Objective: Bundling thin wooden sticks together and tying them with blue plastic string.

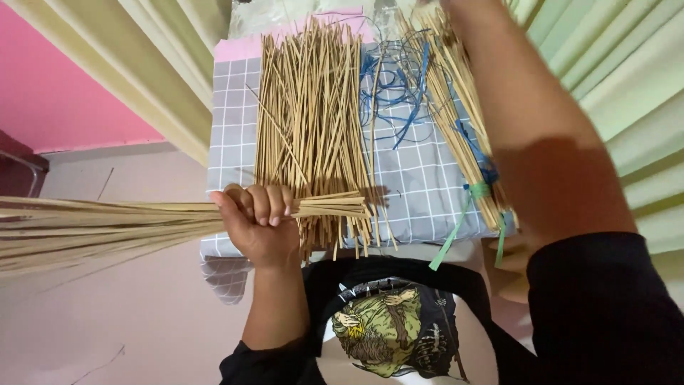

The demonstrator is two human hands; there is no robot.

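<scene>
Left hand [258, 224] gripping stick bundle [107, 224] over checked cloth [420, 178]

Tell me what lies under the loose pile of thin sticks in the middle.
Under the loose pile of sticks lies a grey checked cloth, with a pink cloth showing at its far edge. Blue string lies beside the pile. Whatever the cloth rests on is covered.

Pink wall [64, 78], pale green curtains [627, 64]
</scene>
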